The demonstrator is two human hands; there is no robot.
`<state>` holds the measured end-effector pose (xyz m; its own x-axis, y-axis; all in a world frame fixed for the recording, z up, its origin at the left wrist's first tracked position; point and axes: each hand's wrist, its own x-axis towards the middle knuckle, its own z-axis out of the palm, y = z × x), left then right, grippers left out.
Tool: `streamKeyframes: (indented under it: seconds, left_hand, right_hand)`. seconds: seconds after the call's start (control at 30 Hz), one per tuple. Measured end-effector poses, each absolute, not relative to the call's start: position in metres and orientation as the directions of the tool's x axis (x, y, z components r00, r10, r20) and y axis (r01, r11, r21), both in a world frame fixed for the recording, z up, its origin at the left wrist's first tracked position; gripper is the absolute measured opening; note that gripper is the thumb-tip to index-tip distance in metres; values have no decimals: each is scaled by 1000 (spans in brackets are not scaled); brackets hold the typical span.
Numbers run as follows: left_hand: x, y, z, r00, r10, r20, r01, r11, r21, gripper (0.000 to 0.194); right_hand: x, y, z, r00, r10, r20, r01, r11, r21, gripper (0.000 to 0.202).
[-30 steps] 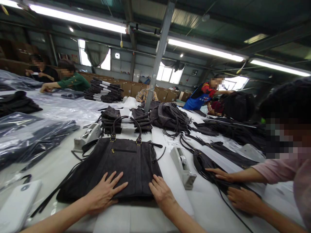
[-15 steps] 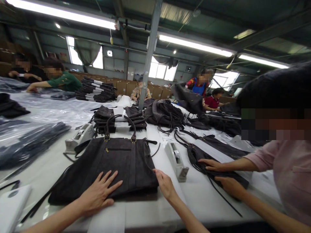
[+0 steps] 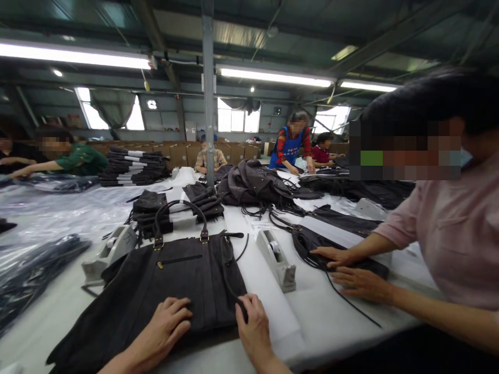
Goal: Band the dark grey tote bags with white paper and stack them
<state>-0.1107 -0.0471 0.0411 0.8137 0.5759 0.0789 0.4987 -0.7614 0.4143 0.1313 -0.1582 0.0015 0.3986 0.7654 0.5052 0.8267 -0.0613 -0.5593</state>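
A dark grey handbag point(image 3: 183, 280) with two upright handles and a zip pocket lies flat on the table before me. My left hand point(image 3: 166, 327) rests on its front panel near the lower edge, fingers slightly bent and holding nothing. At the bag's lower right side, my right hand point(image 3: 254, 324) is closed around the edge, where a dark strap point(image 3: 230, 288) runs down to the fingers. The fingertips there are partly hidden.
Tape dispensers stand left point(image 3: 111, 252) and right point(image 3: 276, 259) of the bag. Behind it are stacked bags point(image 3: 150, 208) and a loose heap point(image 3: 253, 182). At right, a co-worker in a pink shirt point(image 3: 460, 234) presses another bag point(image 3: 351, 254). Plastic-wrapped goods point(image 3: 42, 275) lie left.
My left hand's spread fingers have drawn together and bent. My right hand has closed further round the bag's side. The view has shifted; the far worker in a blue apron has laid a bag down.
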Motion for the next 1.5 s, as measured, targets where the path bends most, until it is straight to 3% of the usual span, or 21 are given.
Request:
streamKeyframes:
  seconds: [0.1, 0.17, 0.3, 0.4, 0.53, 0.63, 0.73, 0.83, 0.9, 0.97, 1.07, 1.17, 1.23, 1.3, 1.37, 1.43, 1.5]
  left_hand:
    - [-57, -48, 52, 773, 590, 233, 362, -712, 602, 43]
    - [-26, -48, 45, 720, 643, 262, 300, -628, 718, 45]
    - [-4, -48, 11, 616, 740, 271, 261, -515, 816, 45]
    - [-9, -48, -8, 540, 780, 315, 273, -517, 811, 43]
    - [-14, -45, -9, 465, 835, 294, 294, -459, 838, 44]
    - [-14, -45, -4, 392, 877, 279, 296, -407, 864, 46]
    - [-14, -44, -3, 350, 902, 253, 305, -365, 879, 49]
    - [-6, -36, -1, 373, 918, 131, 294, -251, 922, 52]
    - [7, -27, 3, 442, 896, -42, 328, -117, 937, 55]
    - [24, -17, 5, 485, 848, -214, 425, -15, 905, 58]
    - [47, -6, 4, 488, 813, -319, 536, 10, 844, 54]
    - [54, -2, -5, 517, 799, -307, 521, -10, 854, 51]
    - [50, -2, -11, 532, 809, -248, 435, -10, 900, 50]
    - [43, -3, -15, 517, 840, -164, 257, 30, 966, 48]
    - [36, -5, -16, 465, 879, -105, 58, 88, 994, 46]
    - [32, -7, -15, 423, 901, -94, -52, 128, 990, 45]
    - [32, -8, -13, 392, 915, -94, -91, 140, 986, 44]
  right_hand:
    - [134, -158, -2, 412, 745, 525, 806, -29, -591, 19]
    - [136, -159, -5, 416, 736, 534, 793, -5, -610, 20]
    - [138, -164, -13, 401, 743, 537, 792, 14, -611, 21]
    - [137, -163, -9, 327, 714, 619, 879, 10, -476, 31]
    - [128, -149, 9, -8, 709, 706, 978, 153, -143, 45]
    - [122, -140, 11, -166, 780, 603, 954, 282, -102, 41]
    - [120, -142, -8, -196, 828, 526, 954, 285, -92, 52]
    - [123, -148, -26, -196, 830, 522, 958, 277, -80, 54]
    - [125, -151, -31, -187, 827, 531, 959, 271, -86, 53]
    - [125, -151, -33, -186, 822, 537, 956, 277, -92, 54]
    - [122, -150, -37, -179, 817, 548, 953, 282, -108, 55]
    - [119, -150, -33, -168, 805, 569, 935, 313, -166, 52]
    - [124, -149, -18, -122, 795, 594, 877, 366, -310, 41]
    - [139, -144, 5, 81, 800, 595, 765, 332, -552, 37]
    - [159, -131, 27, 393, 772, 500, 611, 187, -769, 39]
    - [179, -110, 39, 580, 718, 386, 503, 57, -862, 40]
    - [189, -88, 36, 586, 745, 319, 477, 2, -879, 42]
